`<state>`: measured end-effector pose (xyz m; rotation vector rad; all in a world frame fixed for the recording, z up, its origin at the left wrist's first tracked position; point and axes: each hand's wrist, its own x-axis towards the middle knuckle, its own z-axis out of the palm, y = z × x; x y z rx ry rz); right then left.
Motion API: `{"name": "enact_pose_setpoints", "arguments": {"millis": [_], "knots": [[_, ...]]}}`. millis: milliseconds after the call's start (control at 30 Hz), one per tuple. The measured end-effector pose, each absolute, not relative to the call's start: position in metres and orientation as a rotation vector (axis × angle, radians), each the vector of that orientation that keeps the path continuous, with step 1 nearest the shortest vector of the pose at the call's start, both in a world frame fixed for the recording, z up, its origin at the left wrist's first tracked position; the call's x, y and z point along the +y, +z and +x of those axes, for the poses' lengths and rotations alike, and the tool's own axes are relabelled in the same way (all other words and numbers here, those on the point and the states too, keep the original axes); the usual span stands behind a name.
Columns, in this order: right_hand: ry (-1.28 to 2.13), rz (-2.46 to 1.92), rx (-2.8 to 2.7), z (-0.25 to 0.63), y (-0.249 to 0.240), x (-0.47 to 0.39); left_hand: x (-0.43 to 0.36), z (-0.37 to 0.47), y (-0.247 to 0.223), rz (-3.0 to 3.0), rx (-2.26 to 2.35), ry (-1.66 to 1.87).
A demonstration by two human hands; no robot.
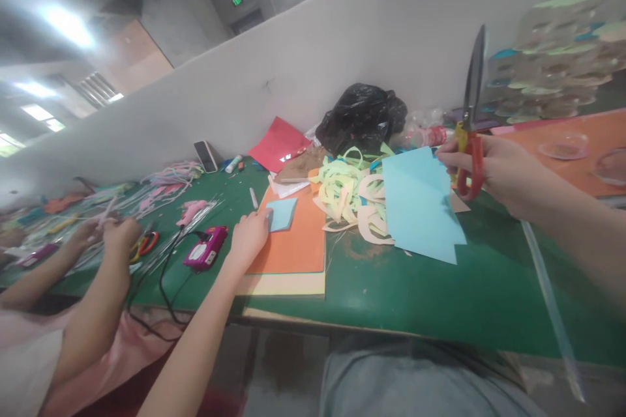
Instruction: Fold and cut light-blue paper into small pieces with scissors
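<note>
My left hand (250, 234) is closed at the left edge of a small light blue paper piece (282, 215), which lies on orange sheets (298, 251). Raised over the table's right side, my right hand (493, 169) holds scissors (472, 111) with orange and yellow handles, blades pointing up. Its fingertips also pinch the upper right corner of larger light blue paper sheets (420, 205). Behind and left of these sheets is a pile of curled pale green and peach paper strips (347, 192).
A black plastic bag (364, 117) and red paper (278, 143) lie by the wall. Left of my forearm are a purple device (206, 249) with a cable and a co-worker's hands (115, 231). A clear strip (552, 309) crosses the right table edge. Stacked clear cups (557, 52) stand far right.
</note>
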<state>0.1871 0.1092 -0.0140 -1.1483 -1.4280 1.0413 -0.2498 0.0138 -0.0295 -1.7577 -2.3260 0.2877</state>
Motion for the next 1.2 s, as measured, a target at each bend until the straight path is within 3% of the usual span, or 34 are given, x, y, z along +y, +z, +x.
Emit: {"name": "enact_pose_setpoints", "arguments": {"millis": [233,467,700,833,1200], "knots": [[1.045,-1.196,-1.46,0.19,-0.02,0.114,0.037,-0.253,-0.036,-1.765,-2.37,0.181],[1.048,-1.143,-1.389,0.184,-0.013,0.106,0.015,-0.208,-0.015,-1.498,-2.089,0.08],[1.048,-1.039,-1.188,0.178,-0.006,0.107,0.042,-0.11,0.013,-2.183,-1.899,-0.239],[1.054,-1.002,-1.06,0.177,-0.005,0.112,0.075,-0.057,0.003,-2.588,-1.988,-0.316],[1.052,-1.086,-1.03,0.179,-0.019,0.121,0.125,-0.017,-0.033,-2.51,-2.111,-0.745]]}}
